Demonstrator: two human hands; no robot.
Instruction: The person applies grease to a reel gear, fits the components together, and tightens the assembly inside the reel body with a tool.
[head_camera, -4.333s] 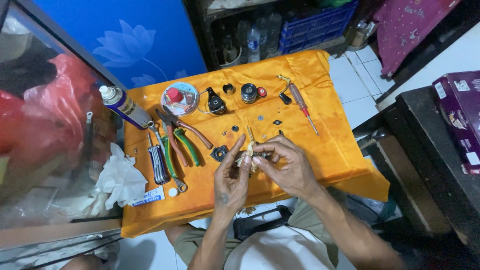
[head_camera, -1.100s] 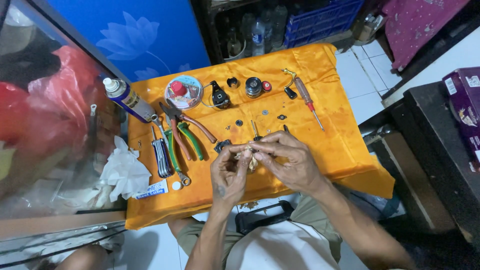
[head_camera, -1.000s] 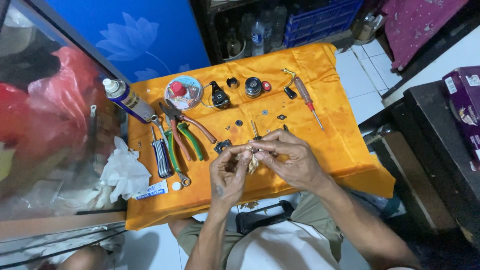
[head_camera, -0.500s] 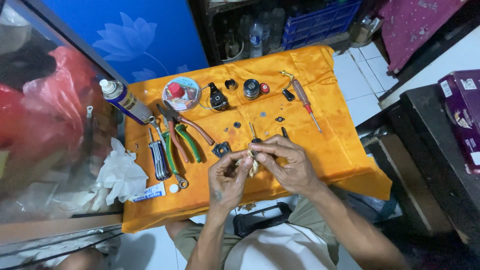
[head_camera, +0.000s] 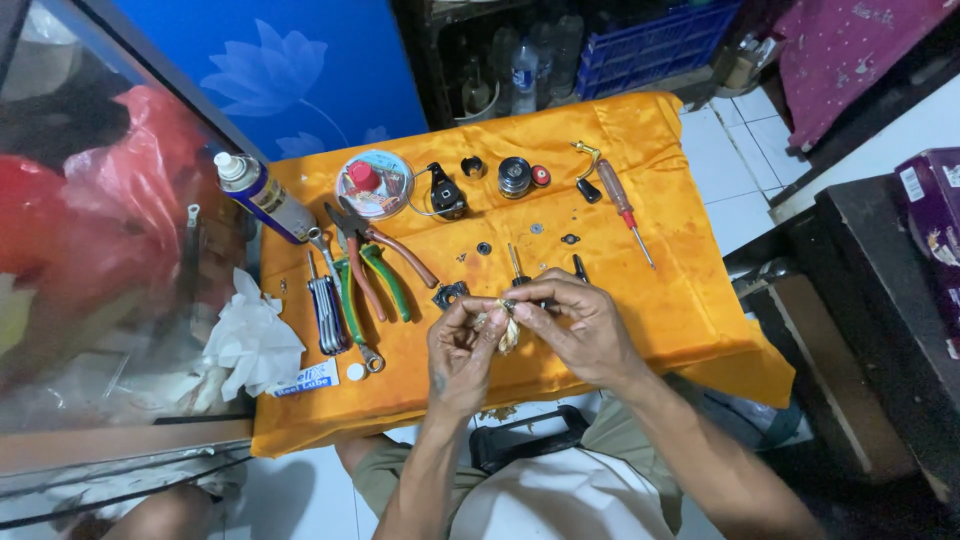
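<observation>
Two bare hands meet just above the near edge of a small table draped in orange cloth (head_camera: 690, 290), and we see them from above. Our left hand (head_camera: 462, 352) and right hand (head_camera: 580, 325) both pinch a small, pale wad (head_camera: 503, 325) between their fingertips; what it is made of is too small to tell. It looks light and soft, likely easy to crush or drop, so we judge it best held gently at its ends with the fingertips.

Just beyond the hands lies a small black part (head_camera: 449, 294), with tiny washers and screws scattered near it. To the left lie pliers with green handles (head_camera: 385, 285), pliers with red handles (head_camera: 365, 262), a folding key set (head_camera: 326, 312) and a small white tube (head_camera: 303, 378). A crumpled white tissue (head_camera: 252, 340) sits at the table's left edge.

Farther back stand a spray can (head_camera: 262, 197), a round clear tub with a red cap (head_camera: 372, 184), a black cylinder (head_camera: 515, 177) and a screwdriver with a red handle (head_camera: 620, 200).
</observation>
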